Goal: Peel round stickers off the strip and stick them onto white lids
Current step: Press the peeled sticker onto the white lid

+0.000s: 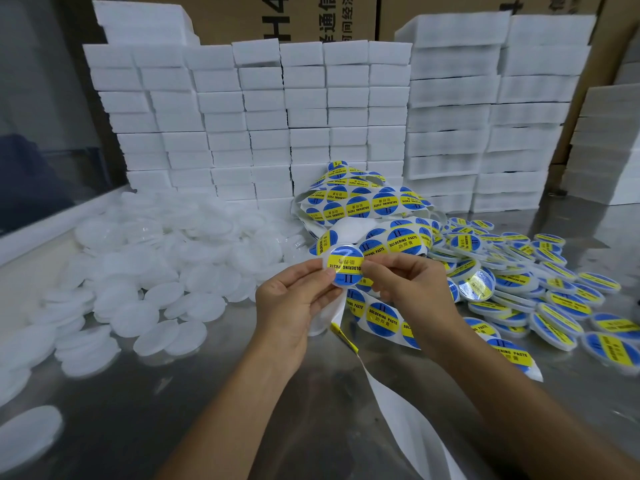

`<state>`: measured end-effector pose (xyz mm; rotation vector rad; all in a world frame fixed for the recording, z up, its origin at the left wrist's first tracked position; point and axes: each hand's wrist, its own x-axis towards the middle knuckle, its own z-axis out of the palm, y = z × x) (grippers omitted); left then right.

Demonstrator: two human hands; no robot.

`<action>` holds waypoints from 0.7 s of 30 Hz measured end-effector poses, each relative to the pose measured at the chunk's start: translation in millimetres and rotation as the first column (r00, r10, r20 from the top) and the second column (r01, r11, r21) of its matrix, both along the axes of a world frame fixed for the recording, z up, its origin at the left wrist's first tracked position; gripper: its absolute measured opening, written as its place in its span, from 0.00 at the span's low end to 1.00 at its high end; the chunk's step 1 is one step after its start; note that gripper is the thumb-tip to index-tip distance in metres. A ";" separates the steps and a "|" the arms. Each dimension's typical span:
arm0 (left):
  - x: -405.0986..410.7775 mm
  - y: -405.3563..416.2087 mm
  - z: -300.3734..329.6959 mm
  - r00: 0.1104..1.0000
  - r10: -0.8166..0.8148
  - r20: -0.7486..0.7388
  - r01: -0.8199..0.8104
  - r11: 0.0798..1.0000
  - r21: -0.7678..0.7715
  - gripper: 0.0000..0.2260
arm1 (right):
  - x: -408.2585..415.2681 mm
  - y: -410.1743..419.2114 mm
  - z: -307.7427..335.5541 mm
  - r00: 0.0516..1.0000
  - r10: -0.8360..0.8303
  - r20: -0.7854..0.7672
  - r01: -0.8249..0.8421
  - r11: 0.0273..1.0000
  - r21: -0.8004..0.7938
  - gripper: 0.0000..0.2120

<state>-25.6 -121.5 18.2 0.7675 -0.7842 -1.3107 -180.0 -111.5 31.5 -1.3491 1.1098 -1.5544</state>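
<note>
Sticker (345,266) pinched between both raised hands, left (294,303) and right (408,289).

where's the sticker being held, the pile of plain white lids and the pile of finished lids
held sticker (345,267), head view, on its yellow band
plain white lids (166,258), head view, middle of the heap on the left
finished lids (540,292), head view, middle of the labelled heap on the right

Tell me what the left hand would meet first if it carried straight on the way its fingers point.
The left hand points up and right, with the stickered lid already pinched in its fingers. Past that, it would probably meet the sticker strip right behind the lid, though depth is unclear.
</note>
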 end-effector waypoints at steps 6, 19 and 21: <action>-2.1 0.7 -1.6 0.997 0.038 0.061 -0.036 0.999 -0.036 0.06 | 0.3 -3.6 -4.7 0.985 -0.122 -0.119 0.116 0.991 -0.060 0.06; -8.0 5.7 -0.4 0.991 -0.125 0.044 0.129 0.986 -0.105 0.05 | 5.0 -6.3 -17.8 0.923 -0.189 -0.336 0.117 0.968 -0.221 0.16; -8.8 6.0 -1.0 0.985 -0.170 0.026 0.172 0.977 -0.123 0.06 | 9.1 -5.1 -19.3 0.935 -0.113 -0.336 0.050 0.980 -0.192 0.21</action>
